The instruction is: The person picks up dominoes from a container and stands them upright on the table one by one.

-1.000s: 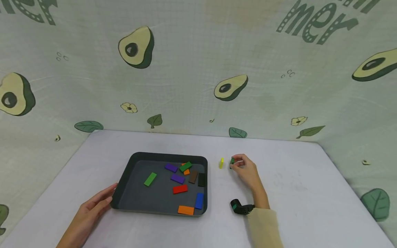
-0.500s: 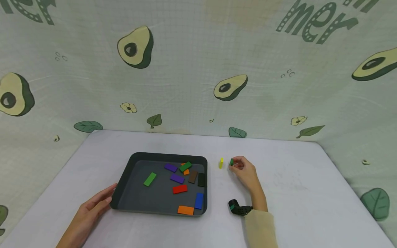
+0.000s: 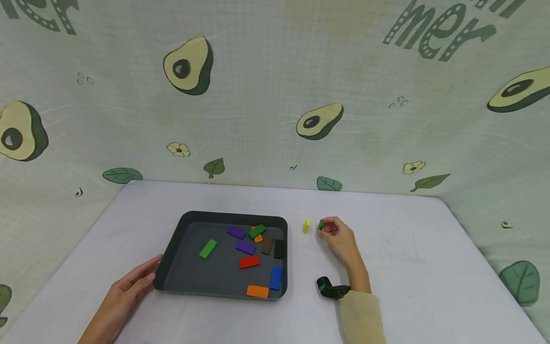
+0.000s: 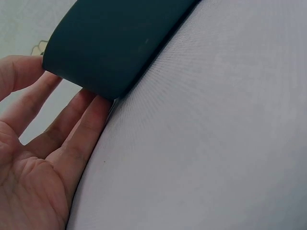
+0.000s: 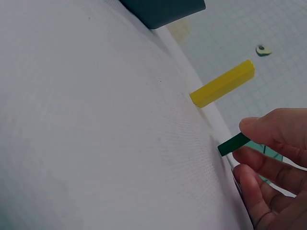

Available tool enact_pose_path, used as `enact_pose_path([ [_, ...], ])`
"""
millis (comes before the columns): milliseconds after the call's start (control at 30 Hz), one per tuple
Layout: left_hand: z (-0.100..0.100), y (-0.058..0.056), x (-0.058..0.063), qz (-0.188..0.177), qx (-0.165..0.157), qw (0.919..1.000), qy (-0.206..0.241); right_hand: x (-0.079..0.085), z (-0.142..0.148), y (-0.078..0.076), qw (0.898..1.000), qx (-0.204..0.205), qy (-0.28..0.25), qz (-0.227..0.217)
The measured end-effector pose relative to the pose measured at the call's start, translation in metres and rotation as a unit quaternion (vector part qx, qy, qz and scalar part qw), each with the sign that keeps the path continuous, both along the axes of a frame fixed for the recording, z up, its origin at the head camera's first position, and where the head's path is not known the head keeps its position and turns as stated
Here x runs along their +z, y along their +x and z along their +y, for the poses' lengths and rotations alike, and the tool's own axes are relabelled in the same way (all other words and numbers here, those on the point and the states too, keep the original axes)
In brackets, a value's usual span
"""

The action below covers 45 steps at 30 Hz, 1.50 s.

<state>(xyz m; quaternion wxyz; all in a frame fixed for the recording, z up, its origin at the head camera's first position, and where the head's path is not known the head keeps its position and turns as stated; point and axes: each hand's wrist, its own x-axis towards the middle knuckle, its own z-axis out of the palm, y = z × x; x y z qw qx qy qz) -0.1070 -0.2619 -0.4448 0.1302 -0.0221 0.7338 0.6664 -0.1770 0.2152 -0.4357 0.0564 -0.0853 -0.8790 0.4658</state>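
My left hand (image 3: 126, 294) touches the left side of a dark grey tray (image 3: 172, 258). In the left wrist view, the thumb tip meets the rim, and extended, slightly bent fingers lie against the outer wall near the table. To the right of the tray, my right hand (image 3: 342, 239) pinches a dark green block (image 5: 233, 144) between thumb and index finger. The block stands on end, its lower end close to the tabletop, the upper part hidden by the fingertips. Just left of it a yellow block (image 5: 223, 84) stands upright on the table.
Flat coloured blocks lie in the tray, mostly on its right side: two purple, one red block (image 3: 249, 262), a blue block (image 3: 276, 278), orange, brown, black and green ones. A light green block (image 3: 208, 248) lies apart. An avocado-print cloth (image 3: 258, 71) hangs behind the white table (image 3: 412, 267).
The right hand has shifted slightly left and toward the person with the green block, then stayed put. The left hand, the tray and the yellow block look the same.
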Motion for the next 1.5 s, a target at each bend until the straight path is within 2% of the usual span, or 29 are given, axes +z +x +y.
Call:
enact_pose_path([
  [500,0.000,0.001,0.000,0.009,-0.004,0.9999,0.004,0.008,0.002,0.003,0.999,0.016,-0.038,-0.005],
  [600,0.000,0.001,0.001,0.012,-0.011,0.9999,0.006,0.011,0.001,0.004,0.998,0.001,-0.054,0.022],
  [733,0.000,0.000,0.001,0.011,-0.010,0.9999,0.004,0.020,-0.003,0.008,0.994,-0.024,-0.072,0.084],
  [867,0.000,0.000,0.000,0.012,-0.007,0.9999,0.000,0.045,-0.016,0.016,0.987,-0.029,-0.082,0.133],
  [1000,-0.001,0.001,0.000,0.014,-0.005,0.9999,-0.002,0.073,-0.036,0.027,0.984,-0.009,-0.090,0.151],
  [1100,-0.001,0.002,0.000,0.013,-0.005,0.9999,-0.003,0.080,-0.047,0.030,0.985,0.018,-0.079,0.150],
  [1367,-0.001,0.002,0.000,0.014,-0.006,0.9999,-0.005,0.059,-0.058,0.020,0.983,0.096,-0.054,0.150],
  [1500,-0.001,0.001,-0.001,0.010,-0.002,0.9999,-0.002,0.054,-0.066,0.018,0.982,0.130,-0.049,0.125],
])
